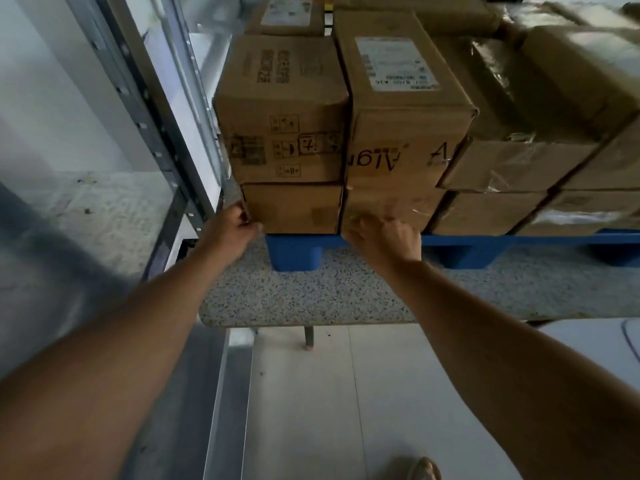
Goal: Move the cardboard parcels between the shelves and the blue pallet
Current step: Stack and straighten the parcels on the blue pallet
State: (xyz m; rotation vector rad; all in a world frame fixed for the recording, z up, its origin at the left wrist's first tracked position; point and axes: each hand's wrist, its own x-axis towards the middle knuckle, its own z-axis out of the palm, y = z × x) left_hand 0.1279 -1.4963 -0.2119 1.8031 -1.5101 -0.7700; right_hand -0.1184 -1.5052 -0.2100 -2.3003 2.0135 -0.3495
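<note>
The blue pallet (294, 252) stood on a speckled stone slab (311, 296), and every parcel was stacked on it. At the pallet's left front corner lay a low cardboard parcel (294, 207), bottom of its column, with a taller printed parcel (282, 112) resting squarely on top. The left hand (233, 225) gripped the low parcel's left front corner, fingers curled around the edge. The right hand (384, 237) was at the lower front of the neighbouring tape-wrapped parcel (391, 206), just right of the low one, fingers bent against the glossy tape; whether it truly clasped anything or only pressed could not be told.

Judging by the load above, the low parcel would probably not slide free easily. The cardboard looked stiff at the corners, softer across the faces, and the upper parcel's rim was already dented. Tape-covered faces looked slippery; bare cardboard would offer better friction. The safest hold seemed to be both lower corners, or taking the upper parcel first. A grey metal shelf upright (162, 161) stood close to the left of the pallet, leaving little room there.
</note>
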